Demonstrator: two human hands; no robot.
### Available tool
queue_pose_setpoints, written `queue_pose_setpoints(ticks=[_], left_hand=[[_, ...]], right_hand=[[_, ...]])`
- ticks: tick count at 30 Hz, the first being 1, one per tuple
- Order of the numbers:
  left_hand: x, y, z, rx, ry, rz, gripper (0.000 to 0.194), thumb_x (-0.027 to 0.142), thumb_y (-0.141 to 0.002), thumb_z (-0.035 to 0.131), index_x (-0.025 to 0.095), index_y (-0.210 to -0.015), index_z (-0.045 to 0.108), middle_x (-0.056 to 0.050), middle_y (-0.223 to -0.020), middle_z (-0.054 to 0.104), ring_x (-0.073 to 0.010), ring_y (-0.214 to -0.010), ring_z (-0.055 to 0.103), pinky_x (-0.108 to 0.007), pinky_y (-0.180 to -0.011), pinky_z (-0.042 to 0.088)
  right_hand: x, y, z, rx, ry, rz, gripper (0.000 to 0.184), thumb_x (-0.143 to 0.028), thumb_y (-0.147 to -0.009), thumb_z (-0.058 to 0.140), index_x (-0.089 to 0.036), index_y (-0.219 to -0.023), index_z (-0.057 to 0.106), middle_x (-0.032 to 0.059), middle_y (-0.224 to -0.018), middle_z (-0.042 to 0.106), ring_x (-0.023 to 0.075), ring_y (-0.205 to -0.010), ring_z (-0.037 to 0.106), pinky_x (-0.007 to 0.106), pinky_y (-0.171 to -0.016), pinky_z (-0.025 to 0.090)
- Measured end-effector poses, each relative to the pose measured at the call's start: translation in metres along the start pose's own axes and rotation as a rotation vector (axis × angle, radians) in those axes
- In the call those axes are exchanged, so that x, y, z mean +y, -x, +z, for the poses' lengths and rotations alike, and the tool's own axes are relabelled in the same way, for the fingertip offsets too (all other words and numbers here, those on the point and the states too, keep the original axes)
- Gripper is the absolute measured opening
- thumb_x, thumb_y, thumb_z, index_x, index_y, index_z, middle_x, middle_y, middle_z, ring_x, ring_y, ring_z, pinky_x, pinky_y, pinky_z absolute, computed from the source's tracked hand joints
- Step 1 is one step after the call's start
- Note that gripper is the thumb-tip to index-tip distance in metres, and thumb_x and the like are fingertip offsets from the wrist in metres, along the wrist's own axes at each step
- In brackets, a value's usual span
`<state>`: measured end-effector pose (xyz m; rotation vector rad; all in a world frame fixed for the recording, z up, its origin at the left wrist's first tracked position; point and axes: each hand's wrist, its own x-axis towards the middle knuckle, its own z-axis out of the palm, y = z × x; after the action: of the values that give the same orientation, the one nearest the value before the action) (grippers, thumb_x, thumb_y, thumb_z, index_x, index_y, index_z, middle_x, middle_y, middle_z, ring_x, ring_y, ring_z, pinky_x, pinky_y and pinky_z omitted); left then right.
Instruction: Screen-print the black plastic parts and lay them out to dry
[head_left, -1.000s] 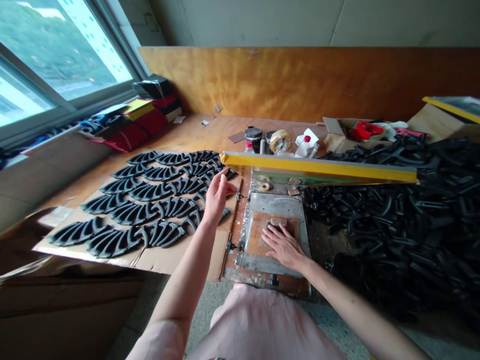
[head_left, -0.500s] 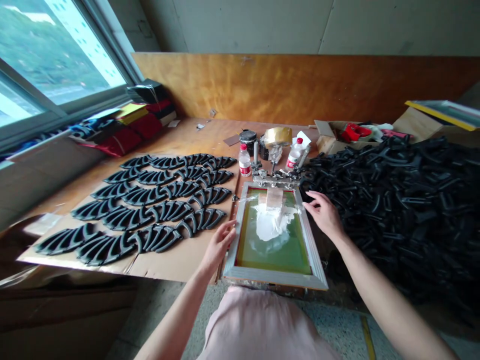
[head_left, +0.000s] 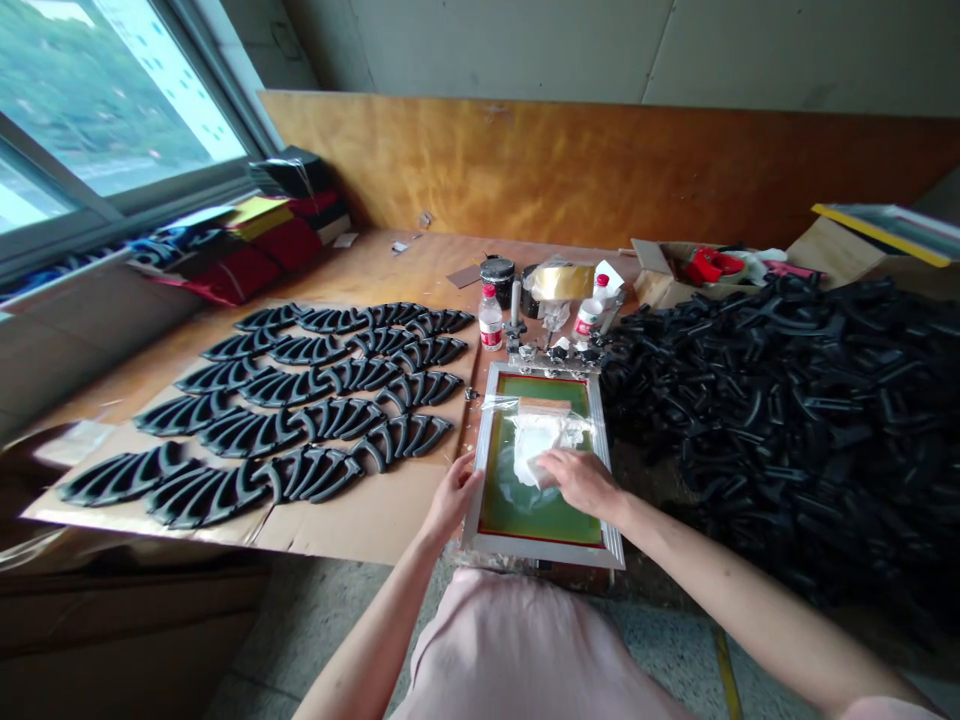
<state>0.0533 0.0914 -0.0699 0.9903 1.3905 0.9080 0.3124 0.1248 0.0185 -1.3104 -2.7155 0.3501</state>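
A screen-printing frame (head_left: 611, 540) with a silver rim and green mesh lies in front of me. White ink (head_left: 529, 441) is spread over the middle of its mesh, with a wooden-topped squeegee (head_left: 544, 407) resting at the far side of the ink. My left hand (head_left: 453, 497) has its bent fingers at the frame's left rail. Over the mesh, my right hand (head_left: 579, 482) pinches a small pale flat scraper (head_left: 542, 474) at the near edge of the ink. The fingers partly hide this scraper.
Rows of curved black ribbed parts (head_left: 238, 425) lie on cardboard (head_left: 330, 535) to the left. A large heap of black parts (head_left: 795, 420) is at the right. Behind the frame stand metal hinge clamps (head_left: 555, 357), two red-capped bottles (head_left: 490, 320) and a black tub (head_left: 496, 275).
My right hand has moved left from beside the frame onto the mesh and now holds the scraper. The frame's near end sits lower. My left hand stays by the left rail.
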Motion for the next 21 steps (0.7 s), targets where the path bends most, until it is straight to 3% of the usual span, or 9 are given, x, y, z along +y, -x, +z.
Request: queue_pose_setpoints(ticks=[2, 5, 10, 14, 17, 21], left_hand=[[0.001, 0.001, 0.001, 0.010, -0.006, 0.005, 0.064, 0.055, -0.081, 0.059, 0.018, -0.132, 0.051, 0.001, -0.077, 0.061, -0.0124, -0.066, 0.055, -0.022, -0.057, 0.040], [0.003, 0.001, 0.002, 0.027, -0.020, 0.015, 0.063, 0.054, -0.081, 0.060, 0.017, -0.131, 0.052, 0.001, -0.077, 0.061, -0.0123, -0.066, 0.054, -0.022, -0.057, 0.040], [0.008, 0.003, 0.003, 0.036, -0.004, 0.009, 0.065, 0.054, -0.079, 0.062, 0.015, -0.130, 0.053, 0.000, -0.075, 0.061, -0.0126, -0.065, 0.054, -0.022, -0.057, 0.040], [0.012, 0.005, 0.004, 0.046, -0.004, -0.002, 0.066, 0.056, -0.077, 0.062, 0.015, -0.128, 0.054, 0.001, -0.072, 0.061, -0.0129, -0.062, 0.054, -0.022, -0.054, 0.039], [0.025, 0.011, 0.003, 0.046, 0.005, -0.015, 0.069, 0.057, -0.074, 0.065, 0.017, -0.129, 0.055, 0.001, -0.070, 0.062, -0.0141, -0.061, 0.057, -0.023, -0.053, 0.040], [0.062, 0.026, -0.003, 0.000, 0.084, -0.026, 0.076, 0.052, -0.074, 0.069, 0.020, -0.139, 0.047, 0.002, -0.073, 0.065, -0.0136, -0.061, 0.058, -0.022, -0.054, 0.043]], right_hand=[[0.000, 0.007, -0.005, -0.043, -0.026, -0.088, 0.032, -0.002, -0.081, 0.049, -0.021, -0.097, 0.068, 0.0046, -0.097, 0.070, 0.0185, -0.087, 0.064, 0.027, -0.073, 0.047], [0.005, 0.001, -0.012, -0.077, -0.052, -0.082, 0.022, -0.007, -0.079, 0.056, -0.023, -0.088, 0.068, 0.0016, -0.087, 0.069, 0.0186, -0.079, 0.064, 0.027, -0.066, 0.045], [0.001, 0.002, 0.007, 0.133, -0.022, -0.014, 0.031, -0.001, -0.081, 0.050, -0.019, -0.098, 0.068, 0.0076, -0.100, 0.069, 0.0208, -0.093, 0.063, 0.030, -0.078, 0.048], [-0.003, 0.010, 0.012, 0.094, -0.060, -0.060, 0.023, -0.007, -0.084, 0.055, -0.020, -0.098, 0.068, 0.0051, -0.094, 0.070, 0.0192, -0.087, 0.065, 0.029, -0.076, 0.049], [0.002, -0.013, -0.010, 0.145, -0.111, 0.039, 0.020, -0.021, -0.086, 0.065, -0.023, -0.106, 0.067, 0.0030, -0.096, 0.071, 0.0188, -0.084, 0.066, 0.028, -0.075, 0.050], [0.025, -0.058, -0.054, 0.270, -0.076, 0.236, 0.056, -0.030, -0.084, 0.071, -0.030, -0.137, 0.052, 0.0046, -0.109, 0.070, 0.0212, -0.089, 0.067, 0.030, -0.078, 0.052]])
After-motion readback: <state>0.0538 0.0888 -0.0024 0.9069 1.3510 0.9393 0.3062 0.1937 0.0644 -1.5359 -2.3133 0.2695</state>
